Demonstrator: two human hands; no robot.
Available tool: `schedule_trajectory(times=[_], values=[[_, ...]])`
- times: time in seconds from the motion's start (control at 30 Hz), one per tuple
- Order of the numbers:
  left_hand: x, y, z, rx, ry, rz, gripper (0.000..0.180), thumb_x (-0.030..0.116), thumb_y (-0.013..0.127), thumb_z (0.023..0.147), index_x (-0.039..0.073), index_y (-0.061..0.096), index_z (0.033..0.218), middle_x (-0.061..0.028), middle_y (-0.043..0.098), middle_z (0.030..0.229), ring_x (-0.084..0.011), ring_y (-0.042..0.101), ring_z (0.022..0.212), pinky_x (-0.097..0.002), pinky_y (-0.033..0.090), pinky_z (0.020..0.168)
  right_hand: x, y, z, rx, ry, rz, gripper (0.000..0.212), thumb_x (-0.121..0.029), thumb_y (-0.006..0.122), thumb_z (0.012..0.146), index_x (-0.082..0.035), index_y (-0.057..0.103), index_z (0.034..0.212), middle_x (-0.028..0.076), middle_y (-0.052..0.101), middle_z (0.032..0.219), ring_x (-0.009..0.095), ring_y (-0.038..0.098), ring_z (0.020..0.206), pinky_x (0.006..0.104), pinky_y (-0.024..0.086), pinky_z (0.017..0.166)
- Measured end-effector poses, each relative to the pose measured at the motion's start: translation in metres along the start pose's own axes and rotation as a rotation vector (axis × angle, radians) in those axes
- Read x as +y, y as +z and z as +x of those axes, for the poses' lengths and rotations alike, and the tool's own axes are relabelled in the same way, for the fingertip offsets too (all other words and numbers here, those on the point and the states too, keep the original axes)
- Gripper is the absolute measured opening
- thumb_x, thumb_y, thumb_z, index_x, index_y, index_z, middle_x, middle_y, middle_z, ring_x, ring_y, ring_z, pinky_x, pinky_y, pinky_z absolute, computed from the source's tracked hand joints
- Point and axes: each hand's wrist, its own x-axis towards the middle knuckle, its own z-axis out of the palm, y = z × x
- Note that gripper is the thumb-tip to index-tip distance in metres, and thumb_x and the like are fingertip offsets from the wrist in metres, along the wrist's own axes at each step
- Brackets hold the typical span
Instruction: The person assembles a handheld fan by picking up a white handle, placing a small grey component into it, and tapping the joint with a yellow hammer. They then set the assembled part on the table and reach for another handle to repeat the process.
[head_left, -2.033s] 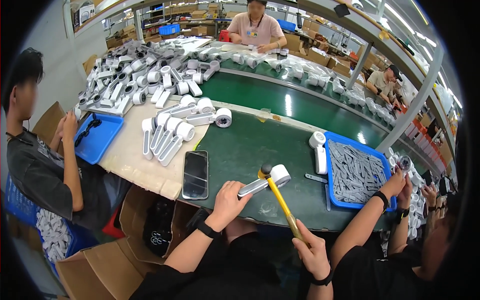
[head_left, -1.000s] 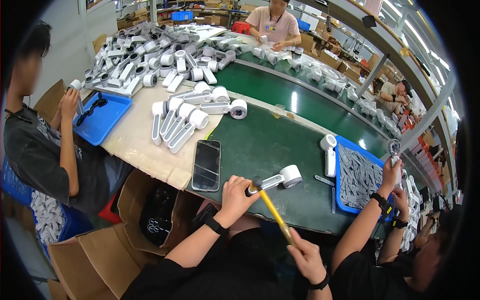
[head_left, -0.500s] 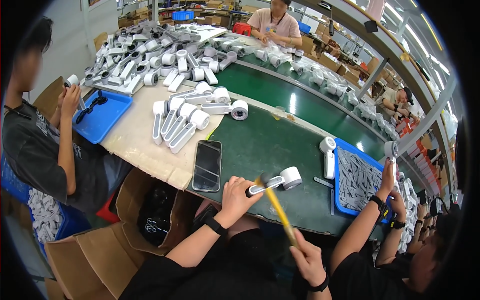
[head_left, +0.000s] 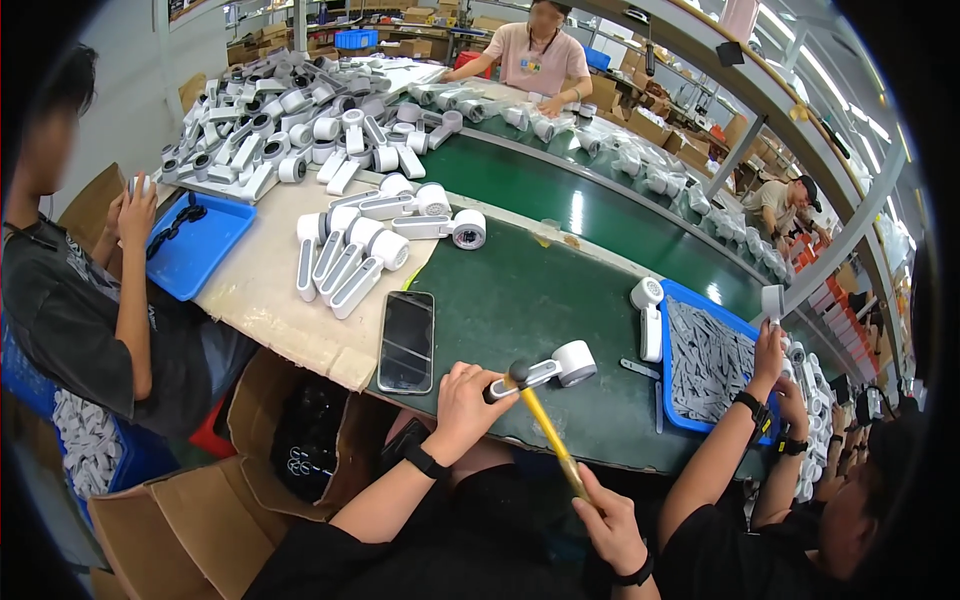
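A white device (head_left: 545,373) is by the near edge of the bench (head_left: 600,415), its handle gripped in my left hand (head_left: 466,402). My right hand (head_left: 610,525) grips a yellow-handled hammer (head_left: 545,423), head at that handle. Leftward lies a phone (head_left: 406,342).

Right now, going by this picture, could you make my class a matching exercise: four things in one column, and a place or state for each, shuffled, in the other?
Column one
1. Yellow-handled hammer
2. Phone
3. Heap of grey strips
4. Left hand

Column two
A. Inside the blue tray on the right
B. Gripping the end of a white device
C. Held in the right hand
D. Lying flat, dark side up

Right pairs: 1-C, 2-D, 3-A, 4-B
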Motion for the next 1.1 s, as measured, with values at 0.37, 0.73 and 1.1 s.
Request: schedule_trajectory(times=[0.37, 0.73, 1.1], values=[[-0.001, 0.001, -0.001, -0.012, -0.016, -0.016, 0.023, 0.023, 0.083, 0.07, 0.011, 0.074, 0.088, -0.0036, 0.063, 0.08, -0.0261, 0.057, 0.088, -0.0382, 0.044, 0.078, 0.018, -0.006, 0.0, 0.108, 0.092, 0.022, 0.054, -0.002, 0.06, 0.093, -0.005, 0.047, 0.146, -0.005, 0.053, 0.069, 0.002, 0.044, 0.055, 0.0184, 0.037, 0.05], [-0.001, 0.001, 0.001, -0.007, 0.062, -0.023, 0.028, 0.022, 0.082, 0.072, 0.01, 0.071, 0.095, -0.0061, 0.064, 0.083, -0.0279, 0.058, 0.088, -0.0398, 0.046, 0.078, 0.037, -0.003, 0.002, 0.169, 0.145, 0.084, 0.053, -0.003, 0.06, 0.094, -0.005, 0.048, 0.145, -0.006, 0.052, 0.07, 0.002, 0.043, 0.054, 0.0183, 0.037, 0.05], [-0.006, -0.025, 0.018, -0.505, -0.823, -1.407, 0.042, 0.027, 0.06, 0.1, 0.003, 0.053, 0.133, -0.0032, 0.058, 0.087, -0.0105, 0.056, 0.069, -0.0258, 0.047, 0.058, 0.017, -0.005, -0.007, 0.207, 0.214, 0.413, 0.056, 0.0, 0.055, 0.094, -0.002, 0.042, 0.148, 0.0, 0.057, 0.072, 0.002, 0.044, 0.05, 0.0163, 0.036, 0.047]])
